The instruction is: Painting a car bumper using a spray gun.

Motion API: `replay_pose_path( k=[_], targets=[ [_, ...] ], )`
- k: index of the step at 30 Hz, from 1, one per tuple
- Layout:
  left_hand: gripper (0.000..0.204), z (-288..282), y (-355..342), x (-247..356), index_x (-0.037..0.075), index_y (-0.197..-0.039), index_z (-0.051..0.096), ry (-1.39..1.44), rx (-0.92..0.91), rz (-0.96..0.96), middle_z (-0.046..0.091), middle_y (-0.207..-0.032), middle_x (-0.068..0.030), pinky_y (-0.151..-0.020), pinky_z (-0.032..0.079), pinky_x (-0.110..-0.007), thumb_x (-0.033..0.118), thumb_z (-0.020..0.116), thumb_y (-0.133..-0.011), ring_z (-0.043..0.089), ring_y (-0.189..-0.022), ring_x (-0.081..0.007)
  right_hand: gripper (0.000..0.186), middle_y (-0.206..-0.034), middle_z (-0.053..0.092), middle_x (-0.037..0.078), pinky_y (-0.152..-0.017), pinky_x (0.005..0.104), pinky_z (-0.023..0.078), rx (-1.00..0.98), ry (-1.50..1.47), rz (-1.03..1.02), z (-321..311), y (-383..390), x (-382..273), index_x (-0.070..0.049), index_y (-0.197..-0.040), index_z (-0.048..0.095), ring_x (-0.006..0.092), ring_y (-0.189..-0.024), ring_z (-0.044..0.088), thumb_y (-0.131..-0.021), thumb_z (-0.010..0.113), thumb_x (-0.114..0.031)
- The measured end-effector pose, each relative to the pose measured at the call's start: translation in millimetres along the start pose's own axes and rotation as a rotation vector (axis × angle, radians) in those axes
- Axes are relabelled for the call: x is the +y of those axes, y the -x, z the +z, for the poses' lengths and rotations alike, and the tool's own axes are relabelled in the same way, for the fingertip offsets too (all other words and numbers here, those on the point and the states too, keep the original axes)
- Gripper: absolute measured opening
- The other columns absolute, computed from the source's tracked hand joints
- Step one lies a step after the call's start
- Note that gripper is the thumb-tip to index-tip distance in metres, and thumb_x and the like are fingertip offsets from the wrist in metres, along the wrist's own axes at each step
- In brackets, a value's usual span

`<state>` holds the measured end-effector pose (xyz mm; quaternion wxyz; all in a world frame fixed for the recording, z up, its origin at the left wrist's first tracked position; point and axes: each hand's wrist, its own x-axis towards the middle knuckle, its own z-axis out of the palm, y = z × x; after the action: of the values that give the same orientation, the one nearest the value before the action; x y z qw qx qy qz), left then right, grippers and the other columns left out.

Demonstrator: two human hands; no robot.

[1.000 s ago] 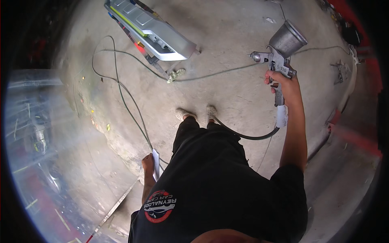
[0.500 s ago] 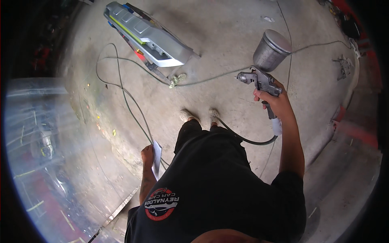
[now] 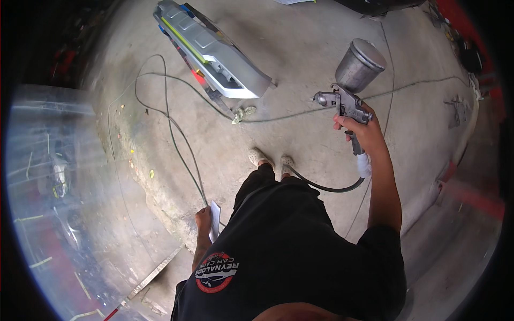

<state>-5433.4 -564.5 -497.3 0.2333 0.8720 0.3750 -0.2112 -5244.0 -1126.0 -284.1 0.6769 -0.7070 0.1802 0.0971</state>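
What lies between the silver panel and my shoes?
In the head view, a dark hose crosses the concrete floor there, and a crumpled pale wad sits near it.

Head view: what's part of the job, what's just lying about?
Likely job:
- spray gun, in right grip
- hose, joined to gun
- paper, in left grip
- grey panel, on stand

Likely lying about:
- crumpled wad, by stand's foot
- yellowish scrap, on floor
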Motion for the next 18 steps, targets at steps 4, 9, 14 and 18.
replay_pose_path(
  k=[4, 9, 14, 18],
  targets=[
    [0.041, 0, -23, -9, 0.0, -0.1, 0.071, 0.097, 0.003, 0.029, 0.071, -0.085, -0.0185, -0.074, 0.05, -0.038, 0.036, 0.061, -0.086, 0.067, -0.079, -0.0265, 0.025, -0.079, 0.064, 0.004, -0.05, 0.0269, 0.046, 0.182, 0.046, -0.06, 13, -27, -6, -0.005, -0.102, 0.058, 0.0128, -0.071, 0.063, -0.08, 0.067, -0.012],
    [0.041, -6, -37, 6, 0.0, -0.101, 0.071, 0.149, 0.026, -0.003, 0.071, -0.086, -0.0177, -0.074, 0.05, -0.038, 0.036, 0.061, -0.086, 0.067, -0.079, -0.0255, 0.022, -0.081, 0.065, 0.004, -0.05, 0.0262, 0.045, 0.278, 0.062, -0.129, 34, -57, -12, -0.006, -0.101, 0.059, 0.0121, -0.071, 0.063, -0.081, 0.066, -0.011],
    [0.04, -12, -43, 7, 0.0, -0.101, 0.071, 0.17, 0.015, -0.01, 0.071, -0.086, -0.0173, -0.074, 0.049, -0.038, 0.035, 0.06, -0.086, 0.067, -0.078, -0.0248, 0.022, -0.082, 0.066, 0.005, -0.05, 0.0266, 0.045, 0.008, -0.016, -0.07, 64, -63, -33, -0.006, -0.101, 0.06, 0.0121, -0.073, 0.064, -0.081, 0.067, -0.013],
    [0.04, -16, -49, 6, 0.0, -0.101, 0.071, 0.118, 0.005, -0.003, 0.071, -0.086, -0.018, -0.073, 0.05, -0.038, 0.035, 0.059, -0.087, 0.067, -0.077, -0.0247, 0.021, -0.081, 0.066, 0.005, -0.05, 0.0272, 0.046, -0.03, 0.038, -0.107, 84, -78, -49, -0.007, -0.099, 0.061, 0.0123, -0.073, 0.065, -0.08, 0.066, -0.014]
  ],
)
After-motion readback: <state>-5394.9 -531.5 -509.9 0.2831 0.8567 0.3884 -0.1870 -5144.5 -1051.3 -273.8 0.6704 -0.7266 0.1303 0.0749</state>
